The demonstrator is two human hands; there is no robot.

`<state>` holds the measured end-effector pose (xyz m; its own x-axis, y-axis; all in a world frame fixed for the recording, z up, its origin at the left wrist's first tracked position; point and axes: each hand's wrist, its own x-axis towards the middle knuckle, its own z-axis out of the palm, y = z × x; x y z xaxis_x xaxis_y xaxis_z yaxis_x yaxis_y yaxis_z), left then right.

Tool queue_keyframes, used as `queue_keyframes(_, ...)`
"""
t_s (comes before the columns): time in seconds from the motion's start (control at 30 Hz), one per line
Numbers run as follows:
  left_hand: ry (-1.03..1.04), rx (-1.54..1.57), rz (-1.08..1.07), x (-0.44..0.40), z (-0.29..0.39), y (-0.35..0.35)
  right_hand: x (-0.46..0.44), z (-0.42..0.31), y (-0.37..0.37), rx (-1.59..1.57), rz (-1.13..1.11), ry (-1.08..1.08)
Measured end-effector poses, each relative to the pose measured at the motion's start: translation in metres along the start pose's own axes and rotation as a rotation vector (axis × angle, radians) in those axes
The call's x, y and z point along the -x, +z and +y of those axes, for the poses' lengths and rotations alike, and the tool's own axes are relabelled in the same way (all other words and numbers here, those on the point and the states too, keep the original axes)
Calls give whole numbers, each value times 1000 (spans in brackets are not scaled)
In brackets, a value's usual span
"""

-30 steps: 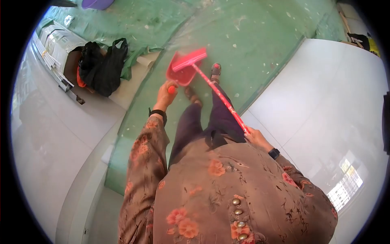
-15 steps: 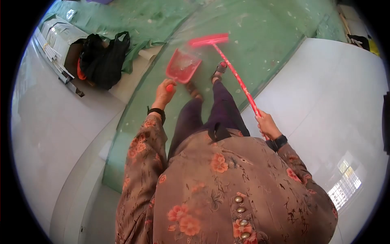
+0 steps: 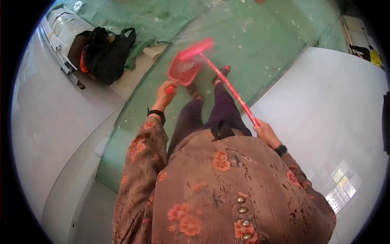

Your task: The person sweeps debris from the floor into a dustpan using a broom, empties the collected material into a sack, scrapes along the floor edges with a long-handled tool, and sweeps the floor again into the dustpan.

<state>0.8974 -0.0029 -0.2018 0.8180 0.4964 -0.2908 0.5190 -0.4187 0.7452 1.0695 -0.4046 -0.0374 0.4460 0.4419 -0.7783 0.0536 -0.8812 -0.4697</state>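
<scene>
My left hand [image 3: 165, 93] is wrapped round the handle of a red dustpan [image 3: 185, 72], which lies low over the green floor covering with pale debris inside it. In my right hand [image 3: 265, 132] is the red handle of a broom [image 3: 231, 87]. The pink broom head, blurred by motion, is at the dustpan's far edge and partly overlaps it in view. My feet stand close by, one just below the dustpan and the other to the right, beside the broom handle.
Green sheeting [image 3: 260, 49] covers the floor. A black bag [image 3: 109, 57] lies at the left beside long pale strips [image 3: 55, 42]. Smooth light panels [image 3: 317, 97] flank the sheeting on both sides. Dark and yellow items [image 3: 374, 58] are at the far right.
The broom head went away from the dustpan to the upper right, then came back over its far edge. My right hand moved with the handle. The dustpan stays nearly in place.
</scene>
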Motion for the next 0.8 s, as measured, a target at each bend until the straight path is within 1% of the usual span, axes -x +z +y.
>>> queue_keyframes(0.03, 0, -1, -2, 3, -1, -2, -11, -20, -8, -63, -2, 84)
queue_keyframes(0.1, -5, 97, 4, 10, -3, -7, -38, -52, -17, -99, 20, 187)
queue_keyframes(0.17, -15, 42, 13, 13, -5, -8, -67, -55, -18, -107, 25, 170)
queue_keyframes(0.23, -21, -6, 18, 13, -7, -6, -74, -49, -9, -113, 36, 160)
queue_keyframes(0.3, -27, -47, 22, 12, -8, -5, -64, -37, 8, -5, 44, 114)
queue_keyframes(0.33, -28, -42, 27, 11, -9, -5, -52, -32, 11, 47, 1, 94)
queue_keyframes(0.4, -20, -39, 6, 12, -8, -5, -32, 3, 27, 195, 17, -37)
queue_keyframes(0.47, -12, 9, 6, 12, -4, -6, -5, 12, 31, 56, -46, -59)
queue_keyframes(0.5, -7, 47, 4, 12, -3, -8, 7, 1, 25, 63, -42, -58)
queue_keyframes(0.57, 2, 74, 1, 18, -7, -6, 31, -21, 15, -29, -120, -12)
queue_keyframes(0.6, 20, 97, 3, 13, -9, -6, 32, -10, 17, -29, -110, -15)
queue_keyframes(0.63, 29, 98, 2, 7, -12, -7, 31, 10, 23, -3, -14, -163)
queue_keyframes(0.67, 44, 86, 0, 8, -13, -8, 35, 9, 25, 23, 75, -302)
queue_keyframes(0.7, 50, 74, -8, 15, -13, -5, 39, 8, 22, 19, 67, -287)
queue_keyframes(0.73, 41, 73, -18, 21, -12, -3, 36, 7, 17, -51, 1, -87)
queue_keyframes(0.77, 31, 5, -43, 21, -6, -6, 28, -5, 10, -119, -60, 105)
queue_keyframes(0.8, 24, -65, -64, 18, -1, -8, 21, -13, 6, -124, -60, 103)
